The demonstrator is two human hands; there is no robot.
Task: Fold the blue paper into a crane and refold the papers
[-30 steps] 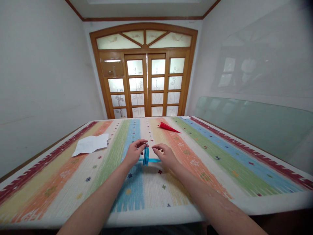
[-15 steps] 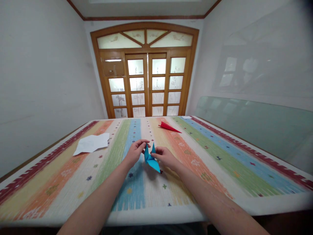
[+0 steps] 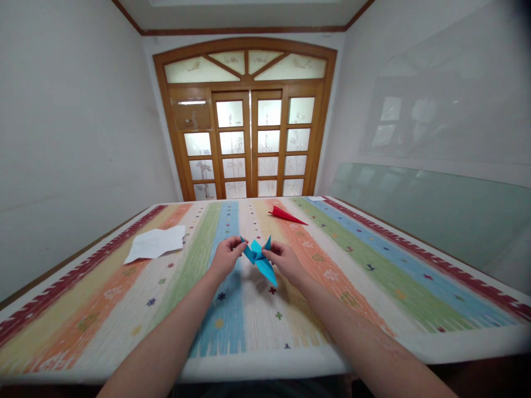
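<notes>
Evidently, left hand (image 3: 228, 255) and right hand (image 3: 284, 261) (each grip pinching) clamp blue folded paper (image 3: 258, 256) between them, longest flap (image 3: 266, 271) slanting near-right.

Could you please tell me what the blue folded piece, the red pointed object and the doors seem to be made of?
Blue folded piece: apparently thin paper, fairly matte, from its crisp creases and flat pointed flaps.
Red pointed object: probably folded paper too, given its straight edges; finish unclear.
Doors: seemingly smooth wood, being warm brown; their light-passing panes are likely glass.
</notes>
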